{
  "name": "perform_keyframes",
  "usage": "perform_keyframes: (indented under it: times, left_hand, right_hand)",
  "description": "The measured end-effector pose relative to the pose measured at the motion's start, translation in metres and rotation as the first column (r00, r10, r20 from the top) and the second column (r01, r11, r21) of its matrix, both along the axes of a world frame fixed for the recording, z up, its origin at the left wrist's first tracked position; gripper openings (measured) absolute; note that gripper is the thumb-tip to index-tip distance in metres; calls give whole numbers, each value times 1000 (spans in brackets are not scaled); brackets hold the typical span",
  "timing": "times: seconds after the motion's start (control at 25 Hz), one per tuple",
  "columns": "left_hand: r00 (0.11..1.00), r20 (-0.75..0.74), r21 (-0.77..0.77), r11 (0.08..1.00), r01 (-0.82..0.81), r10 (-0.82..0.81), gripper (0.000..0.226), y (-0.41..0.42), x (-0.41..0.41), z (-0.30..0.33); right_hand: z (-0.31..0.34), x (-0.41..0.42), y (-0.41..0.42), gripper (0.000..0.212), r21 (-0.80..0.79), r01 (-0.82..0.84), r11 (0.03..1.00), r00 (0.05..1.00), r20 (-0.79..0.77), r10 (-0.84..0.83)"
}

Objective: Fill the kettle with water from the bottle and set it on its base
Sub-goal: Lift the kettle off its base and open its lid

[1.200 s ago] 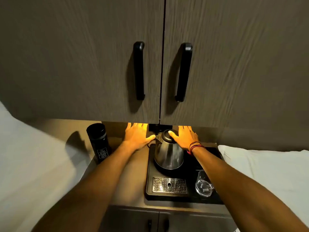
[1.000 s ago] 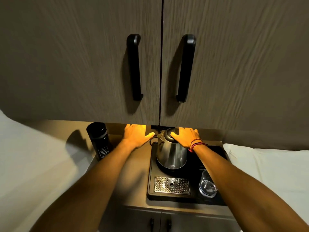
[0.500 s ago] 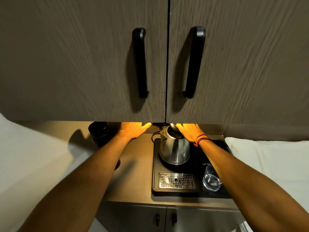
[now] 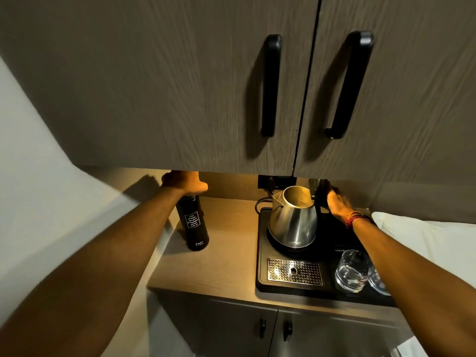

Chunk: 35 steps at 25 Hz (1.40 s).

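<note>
Head view
Kettle: the stainless-steel electric kettle with a short spout [image 4: 292, 222] stands upright on its round black base [image 4: 277, 244], at the rear of the black rectangular tray [image 4: 262, 264]. Its lid is raised at the back, and the bright metal interior shows through the open mouth.
Bottle: the tall black cylindrical bottle with white lettering [image 4: 193, 222] stands upright on the light wood countertop [image 4: 226, 243], well apart from the kettle, on its left.
Left hand: the left hand [image 4: 184, 182] sits over the top of the bottle, fingers curled downward around the cap. The cap itself is hidden beneath the palm, so actual contact cannot be confirmed.
Right hand: the right hand [image 4: 338, 203] is behind the kettle on its right, fingers wrapped around the black handle [image 4: 320, 199]. Red thread bands circle the wrist.
Tray contents: a perforated metal drip grille [image 4: 295, 274] lies in front of the base. A clear drinking glass [image 4: 354, 270] stands at the front right of the tray, with a second glass partly visible just beside it.
Surroundings: grey wood-grain upper cabinet doors with black vertical bar handles [image 4: 270, 86] hang above the countertop. White fabric [image 4: 425, 243] lies to the right.
</note>
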State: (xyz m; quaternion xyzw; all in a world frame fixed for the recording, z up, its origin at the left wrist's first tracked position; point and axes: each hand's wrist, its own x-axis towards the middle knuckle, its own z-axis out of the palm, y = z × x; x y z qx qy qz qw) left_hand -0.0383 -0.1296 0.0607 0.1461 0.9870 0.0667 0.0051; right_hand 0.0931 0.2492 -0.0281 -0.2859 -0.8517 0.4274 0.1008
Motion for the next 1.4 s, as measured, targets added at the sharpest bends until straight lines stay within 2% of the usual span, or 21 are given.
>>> perform_keyframes:
  times: [0.08,0.16,0.28,0.4,0.48,0.6,0.68,0.76,0.88,1.0,1.08,1.16,1.28,1.4]
  left_hand:
    - [994,98,-1,999,51,-51,18,-11,-6,5]
    - [991,115,52,996,66,-72,17,-18,-10,5]
    - [994,88,72,996,61,-67,30,-22,-12,0]
    - [1000,3,100,995,7,-8,47,-23,-10,-7]
    - [998,-46,116,993,-34,40,55,-24,-9,-11]
    - [1000,31,121,993,-1,-3,56,-27,-13,-11]
    - [989,129,153,987,56,-77,54,-28,-14,-7]
    - [982,166,181,982,55,-85,54,-30,-14,-3]
    - [984,169,111,993,42,-60,58,-29,-11,0]
    - [995,98,4,1000,-12,11,60,-30,-7,-3]
    - [995,52,28,996,-86,84,75,-32,-3,-8]
    - [995,59,71,994,-88,84,84,-35,-2,-11]
    - [991,137,87,996,-17,5,76,-39,-5,-13]
    - [988,153,142,989,-32,10,73,-44,-6,-10]
  right_hand:
    - [1,0,-5,56,2,20,1000,999,32,-20]
    - [2,0,-10,65,-80,66,995,998,11,-65]
    - [2,0,-19,49,-264,121,957,990,-36,-135]
    - [-3,-3,-20,49,-219,110,970,994,23,-108]
    - [2,-6,-20,47,-200,173,964,984,-14,-179]
    - [14,-11,-24,41,-238,210,948,965,-105,-240]
    - [24,-18,-33,43,-179,124,976,984,-101,-144]
    - [35,-21,-53,38,-94,-13,995,998,-57,8]
    - [42,-37,-89,28,231,-144,962,987,-32,156]
    - [40,-48,-127,27,300,-168,939,978,-65,196]
    - [22,-53,-140,32,268,-158,950,983,-50,177]
    - [10,-56,-148,36,57,-169,984,985,-11,170]
    - [2,-60,-156,35,-146,-176,973,984,-51,170]
    - [-2,-65,-165,45,-166,-218,962,976,-22,217]
